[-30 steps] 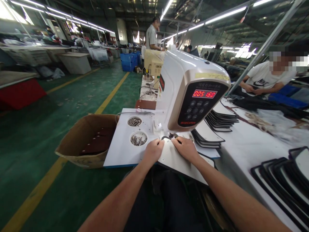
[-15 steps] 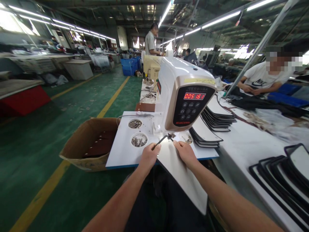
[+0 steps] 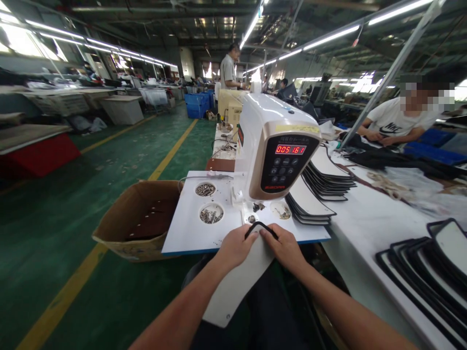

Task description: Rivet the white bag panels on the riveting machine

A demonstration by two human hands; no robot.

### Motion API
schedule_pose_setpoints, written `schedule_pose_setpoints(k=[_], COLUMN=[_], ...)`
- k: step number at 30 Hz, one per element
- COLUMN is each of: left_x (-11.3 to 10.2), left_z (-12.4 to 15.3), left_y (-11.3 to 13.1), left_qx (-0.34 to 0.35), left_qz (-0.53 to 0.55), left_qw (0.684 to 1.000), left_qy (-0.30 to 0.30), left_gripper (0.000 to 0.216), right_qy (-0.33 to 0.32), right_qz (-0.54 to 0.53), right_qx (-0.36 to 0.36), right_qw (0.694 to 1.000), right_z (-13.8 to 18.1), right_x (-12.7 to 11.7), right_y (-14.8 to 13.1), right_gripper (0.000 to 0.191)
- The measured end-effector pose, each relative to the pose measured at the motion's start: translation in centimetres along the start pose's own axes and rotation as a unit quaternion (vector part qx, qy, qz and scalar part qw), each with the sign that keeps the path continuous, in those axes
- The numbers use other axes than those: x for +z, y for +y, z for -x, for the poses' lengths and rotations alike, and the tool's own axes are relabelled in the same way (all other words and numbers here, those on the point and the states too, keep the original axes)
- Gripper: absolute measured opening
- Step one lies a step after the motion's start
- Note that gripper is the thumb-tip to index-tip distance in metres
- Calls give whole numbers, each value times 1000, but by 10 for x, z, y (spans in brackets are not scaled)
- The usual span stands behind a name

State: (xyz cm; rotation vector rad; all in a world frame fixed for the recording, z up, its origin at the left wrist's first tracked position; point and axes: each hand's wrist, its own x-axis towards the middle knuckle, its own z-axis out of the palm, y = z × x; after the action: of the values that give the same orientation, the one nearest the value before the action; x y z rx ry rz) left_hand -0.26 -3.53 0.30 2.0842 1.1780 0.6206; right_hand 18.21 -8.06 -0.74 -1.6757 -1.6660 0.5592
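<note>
Both my hands grip the far end of a white panel with black edging (image 3: 243, 284), just in front of the machine. My left hand (image 3: 237, 247) pinches its left corner and my right hand (image 3: 286, 244) its right corner, the thumbs close together on the white face. The panel's near end hangs over my lap and bears a small round metal fitting. Beyond my fingertips stands a white and gold fastener press (image 3: 280, 150) with a red digit display. Its lower die (image 3: 251, 218) shows uncovered on the white worktop (image 3: 182, 233).
Metal fasteners fill round wells (image 3: 210, 213) in the worktop. A cardboard box (image 3: 138, 238) with dark red pieces stands at left. Stacked edged panels (image 3: 310, 199) lie right of the press, more (image 3: 426, 272) at far right. A co-worker (image 3: 404, 116) sits at right.
The panel has come away from under the press head toward me. Its near end has swung from right to left. Both hands have moved nearer and still hold it.
</note>
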Motion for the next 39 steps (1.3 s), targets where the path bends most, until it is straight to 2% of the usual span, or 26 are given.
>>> schedule_pose_setpoints(k=[5, 11, 19, 24, 27, 30, 35, 37, 39], left_x=[-5, -3, 0, 2, 1, -9, -42, -48, -45], left_z=[-20, -36, -44, -51, -54, -43, 4, 20, 27], left_y=[-8, -18, -29, -35, -33, -30, -36, -37, -31], left_qx=[-24, -60, -85, -87, -93, -80, -21, -9, 3], left_qz=[13, -12, -7, 18, 23, 17, -39, -85, -123], left_qw=[999, 996, 994, 995, 994, 996, 998, 995, 990], left_qy=[31, 61, 71, 53, 46, 35, -40, -58, -72], left_gripper=[38, 41, 43, 42, 42, 44, 33, 28, 28], right_qy=[54, 80, 41, -2, -2, 14, 92, 157, 218], right_qz=[20, 18, 82, 60, 54, 43, 14, 37, 100], right_qx=[15, 31, 50, 52, 63, 65, 96, 52, -51], right_qw=[998, 996, 995, 997, 997, 997, 991, 985, 969], right_z=[-28, -52, -74, -78, -77, -73, -49, -32, -17], right_x=[8, 12, 12, 10, 12, 11, -4, -10, -13], right_y=[4, 9, 12, 14, 11, 13, 40, 47, 41], right_gripper=[47, 46, 46, 46, 48, 50, 51, 44, 43])
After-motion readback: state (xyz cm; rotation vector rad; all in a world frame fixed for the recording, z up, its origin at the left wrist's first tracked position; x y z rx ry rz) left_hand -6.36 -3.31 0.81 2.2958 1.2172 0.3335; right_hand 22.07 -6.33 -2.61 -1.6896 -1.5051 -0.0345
